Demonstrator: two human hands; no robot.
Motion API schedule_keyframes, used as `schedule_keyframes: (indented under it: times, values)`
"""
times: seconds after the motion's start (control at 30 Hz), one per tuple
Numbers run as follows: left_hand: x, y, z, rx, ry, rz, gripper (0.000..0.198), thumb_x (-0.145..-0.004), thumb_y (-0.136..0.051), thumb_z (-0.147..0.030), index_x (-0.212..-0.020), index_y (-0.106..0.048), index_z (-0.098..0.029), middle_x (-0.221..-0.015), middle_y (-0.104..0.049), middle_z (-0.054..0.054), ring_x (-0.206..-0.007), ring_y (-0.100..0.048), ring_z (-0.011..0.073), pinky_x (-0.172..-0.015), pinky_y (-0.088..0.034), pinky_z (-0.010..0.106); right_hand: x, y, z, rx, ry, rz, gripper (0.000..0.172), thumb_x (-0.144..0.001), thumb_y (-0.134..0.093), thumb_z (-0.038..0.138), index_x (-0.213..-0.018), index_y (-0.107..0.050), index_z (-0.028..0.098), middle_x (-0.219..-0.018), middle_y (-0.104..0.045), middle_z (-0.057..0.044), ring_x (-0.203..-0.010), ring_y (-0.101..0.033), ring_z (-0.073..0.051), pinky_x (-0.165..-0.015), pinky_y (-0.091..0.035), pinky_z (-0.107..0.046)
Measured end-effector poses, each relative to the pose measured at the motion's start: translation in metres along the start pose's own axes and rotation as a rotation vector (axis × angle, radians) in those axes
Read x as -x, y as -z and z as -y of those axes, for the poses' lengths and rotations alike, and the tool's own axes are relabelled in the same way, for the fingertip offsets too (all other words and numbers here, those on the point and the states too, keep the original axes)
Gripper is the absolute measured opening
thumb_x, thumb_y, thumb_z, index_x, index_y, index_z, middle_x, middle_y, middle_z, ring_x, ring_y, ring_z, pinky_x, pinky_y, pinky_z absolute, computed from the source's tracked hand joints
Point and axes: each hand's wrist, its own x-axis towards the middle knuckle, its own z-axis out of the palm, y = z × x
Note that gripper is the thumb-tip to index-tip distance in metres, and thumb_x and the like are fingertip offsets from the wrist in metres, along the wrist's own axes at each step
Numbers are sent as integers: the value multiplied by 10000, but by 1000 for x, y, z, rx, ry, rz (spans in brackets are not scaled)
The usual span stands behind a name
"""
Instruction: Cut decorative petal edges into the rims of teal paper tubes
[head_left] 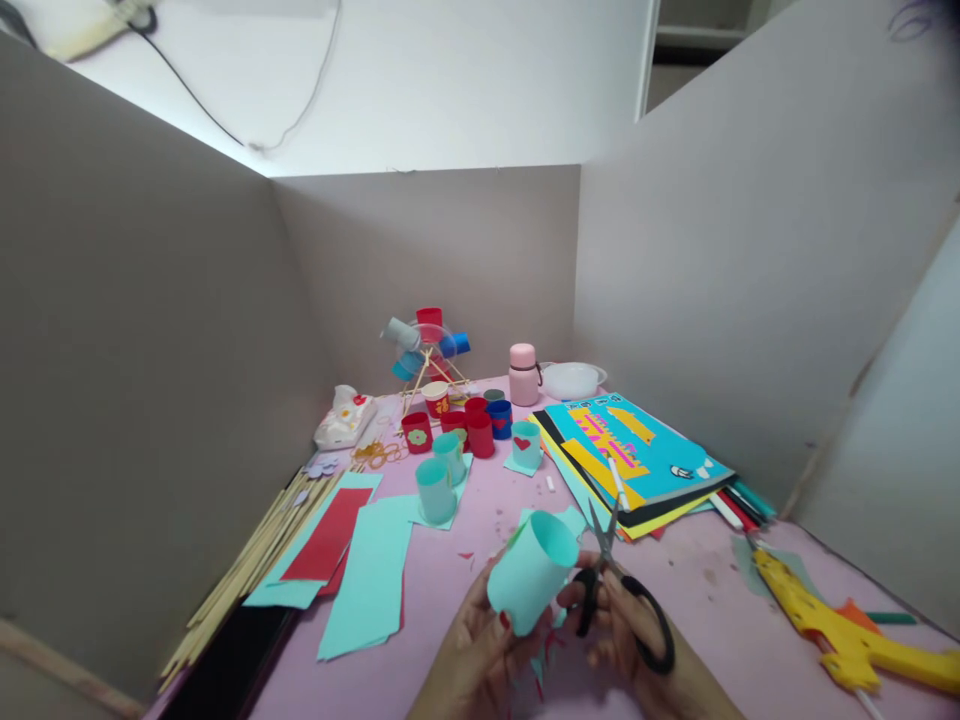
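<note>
My left hand [480, 645] is closed round a light turquoise paper tube [529, 580], tilted with its open end up and to the right. A bit of green shows on the tube's far left side. Close beside it, my right hand [626, 625] holds black-handled scissors [604, 545], blades pointing up and slightly parted. The fingers lie around the handles, and the fingertips come near the tube's lower right. Small red and turquoise paper scraps [546, 655] lie below the hands. A turquoise paper piece [570, 520] shows behind the tube, partly hidden.
Turquoise paper strips [367, 580] and wooden sticks [255, 560] lie left. Paper cups [480, 435], a model wheel [427, 345] and a pink bottle [523, 375] stand behind. Coloured sheets [675, 450] and a yellow glue gun [817, 620] are on the right. Grey partitions [427, 240] enclose the table.
</note>
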Motion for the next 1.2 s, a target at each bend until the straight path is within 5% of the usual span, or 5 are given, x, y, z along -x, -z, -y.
schedule_keyframes:
  times: [0.27,0.53,0.7,0.97,1.2]
  values:
    - [-10,14,9,93,34,13,390,-686,-765,-383,-1031,-652,-241,-962,-736,38,-806,-704,192,-782,-479,326,0,3,18,471,498,-303,356,-592,-842,329,-911,-694,272,-805,-698,-31,-702,-610,-215,-603,-492,-280]
    - [-15,22,19,127,87,31,538,-653,-786,-409,-1124,-613,-213,-828,-741,47,-707,-699,167,-682,-455,270,-11,-19,32,874,409,20,356,-643,-786,277,-986,-691,246,-860,-676,-37,-645,-587,-177,-564,-485,-267]
    - [-23,33,25,178,103,35,664,-573,-793,-526,-1124,-573,-227,-866,-742,43,-713,-705,181,-660,-463,274,-21,-30,36,853,448,24,278,-706,-707,262,-974,-654,213,-728,-612,-1,-634,-566,-167,-577,-474,-272]
    - [-44,52,37,172,138,1,749,-567,-757,-597,-1158,-457,-248,-834,-708,2,-696,-700,173,-632,-462,278,-104,-69,47,1176,653,-26,266,-770,-647,152,-1032,-635,199,-716,-616,20,-653,-587,-168,-648,-485,-310]
    - [-52,53,41,97,108,1,852,-547,-752,-615,-1230,-453,-204,-793,-696,11,-661,-685,195,-646,-453,308,-157,-92,6,1330,657,23,261,-918,-564,296,-1149,-571,174,-1163,-601,-71,-943,-623,-208,-789,-533,-404]
